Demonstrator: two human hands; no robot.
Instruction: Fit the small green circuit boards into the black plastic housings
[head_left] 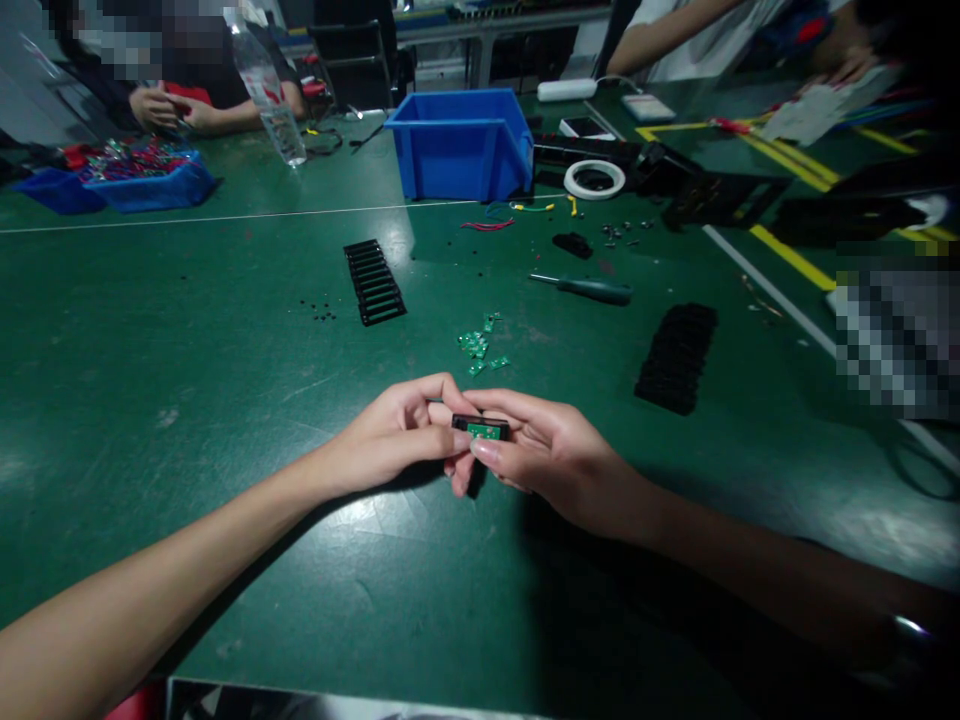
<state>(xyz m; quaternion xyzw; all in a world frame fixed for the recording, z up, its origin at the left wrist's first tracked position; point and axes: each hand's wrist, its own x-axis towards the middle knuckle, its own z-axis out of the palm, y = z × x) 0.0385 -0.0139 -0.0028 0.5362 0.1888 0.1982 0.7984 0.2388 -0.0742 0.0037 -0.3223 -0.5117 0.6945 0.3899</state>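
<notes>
Since a board (491, 432) appears to lie inside the case (458, 422) that our left hand (390, 430) and right hand (566, 450) pinch over the table (322, 600), we judge that one partly done, its fixing unclear; several loose boards (473, 345) lie outside any case.

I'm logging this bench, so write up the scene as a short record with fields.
Surface: green table
Left hand: holding the black case from its left
Right hand: holding the same case from its right
Inside case: green circuit board
Just beyond hands: loose green boards
Further left: black slotted frame
Further right: screwdriver, black stack
Far side: blue bin, clear bottle
</notes>
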